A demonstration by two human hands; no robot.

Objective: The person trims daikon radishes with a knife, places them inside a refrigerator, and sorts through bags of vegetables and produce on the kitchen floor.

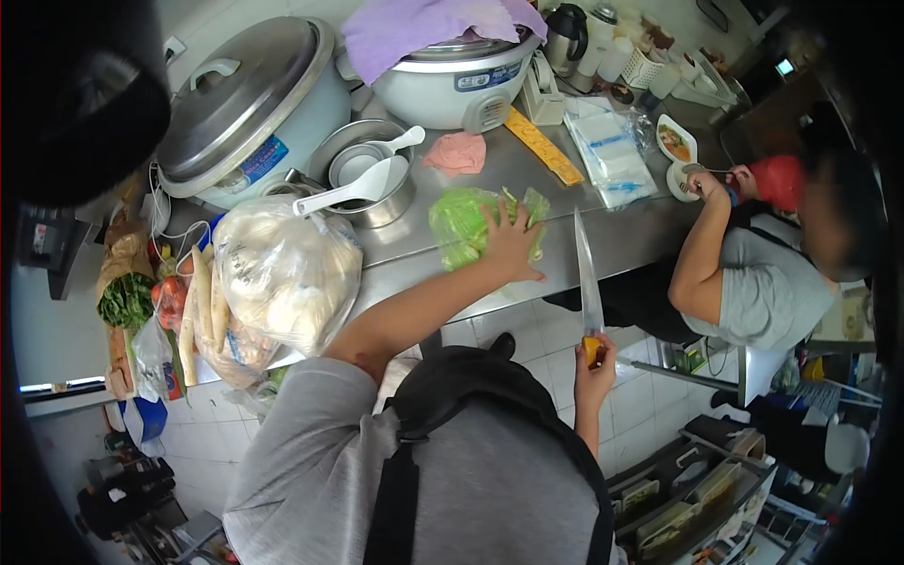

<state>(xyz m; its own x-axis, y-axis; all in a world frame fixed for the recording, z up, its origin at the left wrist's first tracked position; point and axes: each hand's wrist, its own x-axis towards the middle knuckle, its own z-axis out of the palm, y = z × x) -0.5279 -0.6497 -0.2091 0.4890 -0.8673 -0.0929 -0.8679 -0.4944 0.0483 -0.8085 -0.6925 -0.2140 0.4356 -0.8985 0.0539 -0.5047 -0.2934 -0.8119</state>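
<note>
My left hand (513,245) lies with its fingers spread over a light green head of lettuce (461,221), which looks wrapped in clear plastic near the counter's front edge. In my right hand (593,372) is a long knife (588,273), gripped by its yellow handle. Its blade points away from me, to the right of the lettuce and apart from it. A pink cloth (456,153) and a yellow strip (544,146) lie on the steel counter (405,273) beyond the lettuce.
Left are a bulging plastic bag (282,268), white radishes (201,301) and a metal pot (381,209) holding white ladles. Two large cookers (325,104) (452,89) stand behind. Plastic bags (612,155) lie at right, where another person (753,282) works beside a bowl (676,139).
</note>
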